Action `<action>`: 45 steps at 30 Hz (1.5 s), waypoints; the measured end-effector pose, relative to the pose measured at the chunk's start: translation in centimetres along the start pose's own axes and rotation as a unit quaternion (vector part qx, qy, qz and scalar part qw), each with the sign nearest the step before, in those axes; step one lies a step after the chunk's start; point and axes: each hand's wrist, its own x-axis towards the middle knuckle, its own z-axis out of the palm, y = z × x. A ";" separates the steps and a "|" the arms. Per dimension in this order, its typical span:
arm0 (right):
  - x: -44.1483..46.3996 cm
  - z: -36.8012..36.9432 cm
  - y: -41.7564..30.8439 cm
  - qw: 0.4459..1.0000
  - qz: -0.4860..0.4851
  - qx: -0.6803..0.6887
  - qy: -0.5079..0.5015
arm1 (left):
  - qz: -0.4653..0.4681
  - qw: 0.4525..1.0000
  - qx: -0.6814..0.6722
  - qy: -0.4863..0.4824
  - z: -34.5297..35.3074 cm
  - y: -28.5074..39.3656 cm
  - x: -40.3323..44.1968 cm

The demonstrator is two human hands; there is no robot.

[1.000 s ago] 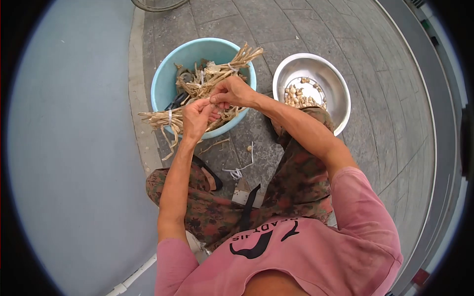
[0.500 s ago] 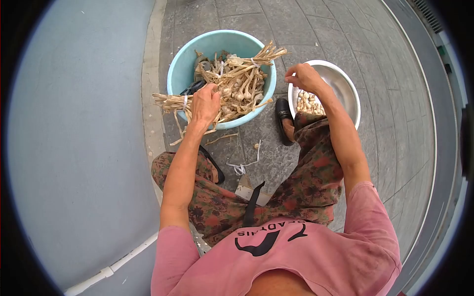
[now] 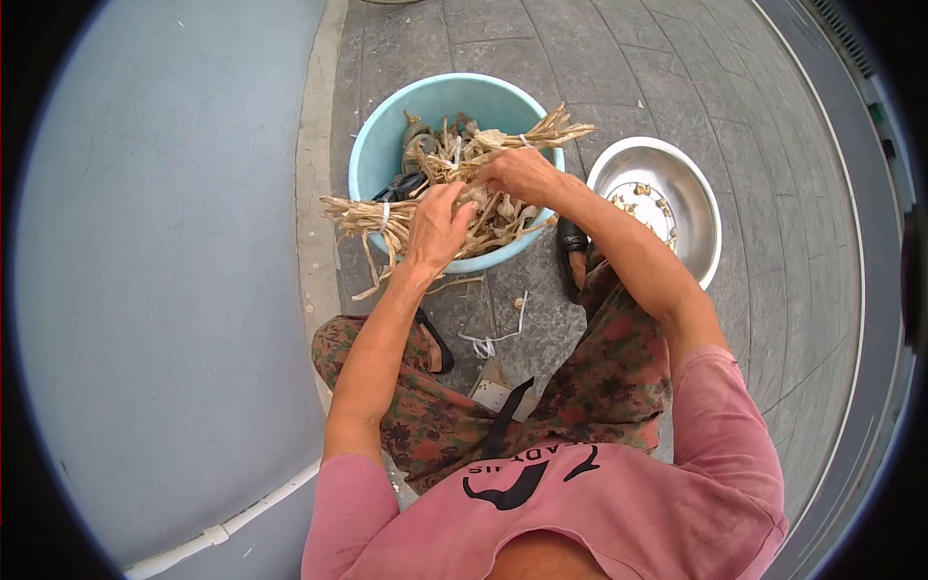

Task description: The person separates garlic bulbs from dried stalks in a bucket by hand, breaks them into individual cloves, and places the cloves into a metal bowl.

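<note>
A light-blue tub [image 3: 361, 169] holds dried garlic [image 3: 507, 206], with bulbs and long stalks in tied bundles. My left hand [image 3: 440, 228] is closed on garlic at the tub's near side, beside a bundle of stalks [image 3: 362, 215] tied with white string. My right hand [image 3: 527, 178] reaches over the tub from the right. Its fingers are bent down onto the garlic close to my left fingertips and look closed, though the tips are partly hidden. A second stalk bundle [image 3: 556, 129] sticks out over the tub's far right rim.
A steel basin [image 3: 698, 213] with loose garlic pieces [image 3: 646, 208] stands right of the tub, partly behind my right forearm. White string [image 3: 483, 345] and a stalk lie on the grey paving. A small box [image 3: 490, 394] sits between my legs. A blue-grey wall [image 3: 184, 242] runs along the left.
My right hand has moved left from the steel basin's rim to the garlic in the tub. My left hand stays at the garlic. The whole view has shifted slightly.
</note>
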 end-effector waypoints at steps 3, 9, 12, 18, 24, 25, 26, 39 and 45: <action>0.0 -1.4 -1.0 0.998 -0.028 -0.042 0.042 | 0.063 0.989 0.133 -0.026 0.7 1.0 -0.1; -0.2 -2.3 -2.2 0.997 -0.019 -0.061 0.046 | 0.017 0.987 0.149 -0.057 1.0 1.5 0.0; -0.3 -1.5 -1.6 0.994 -0.057 -0.075 0.055 | -0.041 0.989 0.107 -0.091 1.0 1.4 0.2; -0.1 -2.6 -2.1 0.994 -0.063 -0.086 0.005 | 0.015 0.995 0.071 -0.062 -0.5 1.8 0.6; -0.3 -1.7 -2.6 0.992 -0.090 -0.080 0.023 | -0.040 0.984 0.123 -0.121 -0.2 1.6 0.1; -0.3 -2.6 -3.0 0.994 -0.091 -0.062 0.025 | -0.027 0.990 0.104 -0.091 -0.2 1.5 0.1; -0.2 -3.2 -3.2 0.994 -0.092 -0.047 0.030 | -0.010 0.997 0.063 -0.048 -0.1 1.2 0.1; 0.3 -3.7 -3.8 0.972 -0.032 -0.002 0.232 | -0.225 0.820 -0.526 0.029 -1.3 0.3 1.1; 0.7 -2.6 -3.6 0.976 -0.026 -0.003 0.218 | -0.161 0.873 -0.460 0.030 -1.2 0.7 0.6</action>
